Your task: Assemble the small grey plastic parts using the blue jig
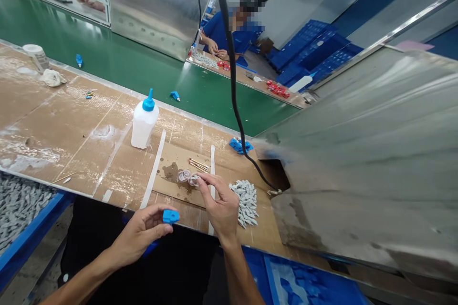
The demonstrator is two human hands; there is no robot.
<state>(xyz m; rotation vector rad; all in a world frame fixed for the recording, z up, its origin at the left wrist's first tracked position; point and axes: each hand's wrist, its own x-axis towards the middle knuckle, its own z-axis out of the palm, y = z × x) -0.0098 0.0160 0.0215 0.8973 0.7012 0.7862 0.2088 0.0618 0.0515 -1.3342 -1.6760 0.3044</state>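
The blue piece [171,216] is small, blocky and glossy, with a dark round hole. It sits above the table edge, pinched between the left hand's [145,229] thumb and curled fingers. The right hand's [219,202] fingertips nearly close at the clear rings [188,177]; their grip is unclear.

bottle [144,126] left of cardboard sheet [162,182], pile [246,204] right

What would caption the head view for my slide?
Left hand holding a blue part, right hand at small clear rings, squeeze bottle standing beyond on the cardboard-covered bench.
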